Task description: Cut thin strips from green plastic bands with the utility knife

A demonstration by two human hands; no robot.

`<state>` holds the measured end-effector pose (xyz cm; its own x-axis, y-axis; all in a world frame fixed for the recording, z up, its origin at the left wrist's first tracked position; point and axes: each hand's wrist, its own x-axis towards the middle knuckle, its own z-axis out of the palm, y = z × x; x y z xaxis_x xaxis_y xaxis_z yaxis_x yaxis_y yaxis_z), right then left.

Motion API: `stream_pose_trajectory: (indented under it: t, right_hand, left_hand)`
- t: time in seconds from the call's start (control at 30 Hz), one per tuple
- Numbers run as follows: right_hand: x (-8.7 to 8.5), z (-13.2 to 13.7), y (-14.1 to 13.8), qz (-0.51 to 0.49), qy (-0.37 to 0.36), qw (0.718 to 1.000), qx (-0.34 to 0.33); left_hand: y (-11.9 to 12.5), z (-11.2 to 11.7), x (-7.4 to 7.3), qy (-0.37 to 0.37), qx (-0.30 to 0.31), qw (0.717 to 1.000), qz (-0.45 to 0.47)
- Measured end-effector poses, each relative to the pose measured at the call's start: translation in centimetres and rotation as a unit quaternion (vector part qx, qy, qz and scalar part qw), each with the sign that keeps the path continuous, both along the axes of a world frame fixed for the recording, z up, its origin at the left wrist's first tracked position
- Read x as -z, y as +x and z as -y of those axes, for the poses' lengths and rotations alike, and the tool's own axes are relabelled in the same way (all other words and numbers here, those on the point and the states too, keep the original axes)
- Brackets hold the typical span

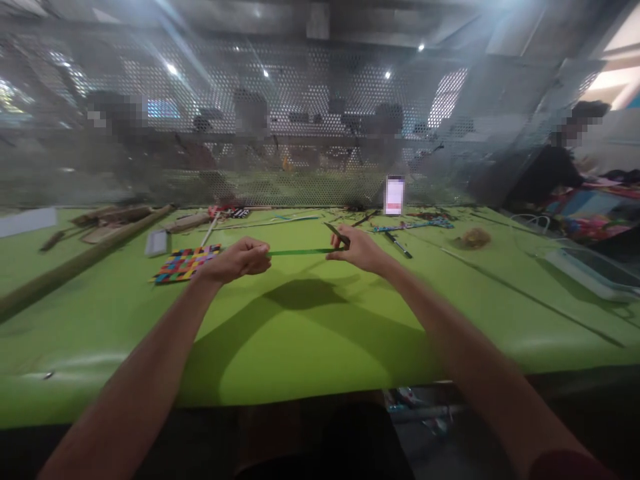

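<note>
A narrow green strip (300, 252) is stretched nearly level between my hands, above the table. My left hand (245, 259) is closed in a fist round the strip's left end. At the other end, my right hand (353, 248) has its fingers bent round a dark bladed tool (338, 234), whose pointed tip sticks up to the left. Whether it is a knife or scissors cannot be made out. The strip reaches the right thumb and the tool. Just left of my left hand, a mat woven of many-coloured strips (183, 263) lies on the table.
The green-covered table (310, 360) holds a long bamboo pole (85, 260) at left, a lit phone (395, 195) upright at the back, a pen (399, 245), a thin stick (530, 293) and a pale tray-like box (595, 273) at right. A perforated screen (310, 153) stands behind; people sit beyond.
</note>
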<state>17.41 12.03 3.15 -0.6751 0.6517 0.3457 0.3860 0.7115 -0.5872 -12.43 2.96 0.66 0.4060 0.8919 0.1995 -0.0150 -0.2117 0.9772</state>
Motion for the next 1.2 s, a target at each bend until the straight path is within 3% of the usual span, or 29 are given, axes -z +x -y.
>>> stream_pose_trajectory:
  t: [0.1, 0.17, 0.27, 0.43, 0.57, 0.8, 1.07, 1.2]
  right_hand:
    - [-0.5, 0.0, 0.9, -0.026, -0.166, 0.984, -0.062]
    - [-0.5, -0.2, 1.4, -0.053, -0.225, 0.970, -0.079]
    - [-0.3, -0.8, 1.5, -0.089, -0.197, 0.976, -0.036]
    - [0.5, -2.9, 1.6, -0.092, -0.100, 0.989, 0.059]
    - [0.9, -3.5, 1.3, -0.082, -0.101, 0.991, 0.031]
    - [0.8, -1.1, -0.3, -0.047, -0.142, 0.989, -0.007]
    - [-0.7, -0.7, 1.9, -0.030, -0.212, 0.976, -0.037]
    - [-0.9, -0.4, 2.0, -0.045, -0.252, 0.966, -0.042]
  left_hand:
    - [-0.1, 0.7, -0.4, 0.002, -0.002, 1.000, 0.021]
    - [0.4, 1.2, -0.8, 0.007, -0.011, 0.999, 0.043]
    - [1.6, 1.6, -1.1, 0.018, -0.033, 0.996, 0.075]
    - [3.7, 1.3, -0.9, -0.004, 0.001, 0.999, 0.034]
    - [3.9, 1.1, -1.1, 0.021, -0.046, 0.992, 0.116]
    - [3.4, 1.4, -2.0, 0.026, -0.142, 0.964, 0.223]
    - [1.0, -1.6, -0.8, -0.033, -0.235, 0.925, 0.295]
    - [0.6, -2.2, -0.5, -0.085, -0.288, 0.888, 0.349]
